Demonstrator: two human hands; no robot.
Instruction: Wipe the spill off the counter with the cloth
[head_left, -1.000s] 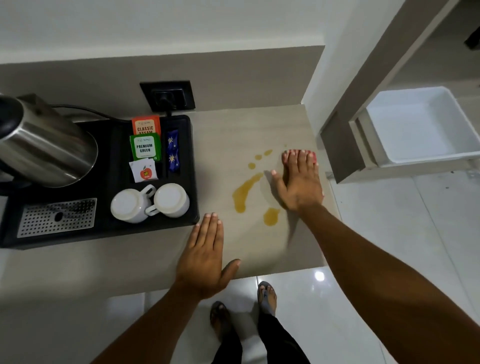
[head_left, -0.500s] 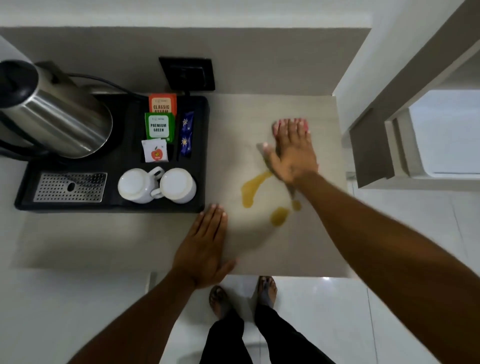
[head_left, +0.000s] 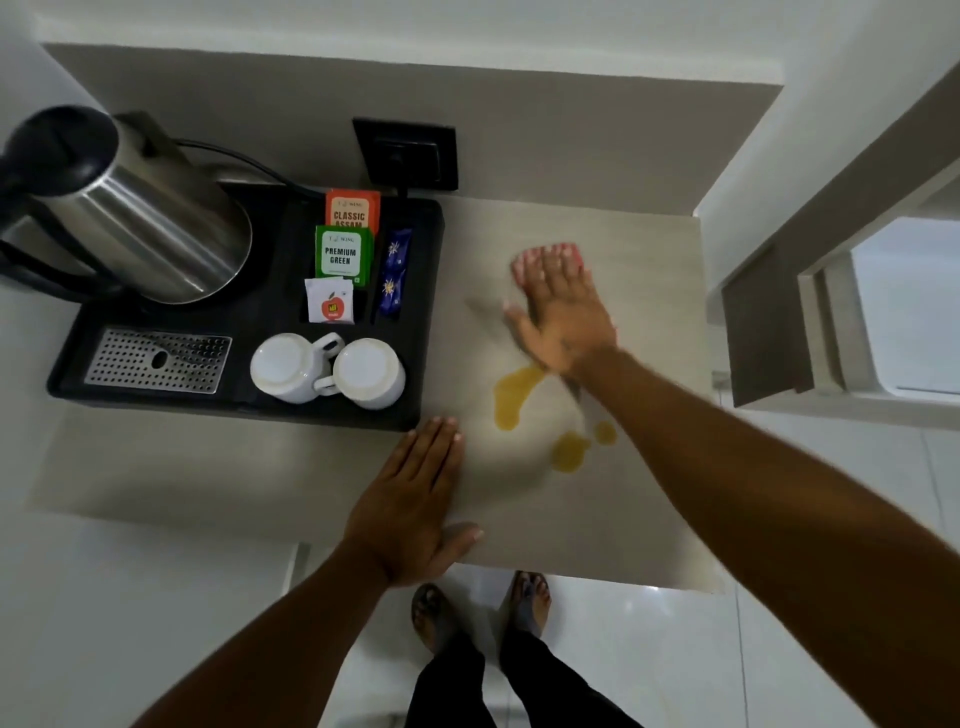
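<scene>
Head view: right hand (head_left: 563, 317), motion-blurred, presses flat with fingers spread on a pink cloth (head_left: 545, 254), mostly hidden beneath it, on the counter (head_left: 649, 493). Orange spill (head_left: 511, 397) lies just nearer, partly covered by the wrist. Left hand (head_left: 410, 504) rests open, palm down, gripping nothing.

The orange tea sachet (head_left: 352, 209) in the black tray (head_left: 426, 322) reads "CLASSIC ASSAM". The green sachet (head_left: 343, 255) overlapping it reads "PREMIUM GREEN". Both carry a small brand line above, possibly "WING", too blurred to confirm. The white sachet (head_left: 330, 300) shows an apple emblem with illegible print.
</scene>
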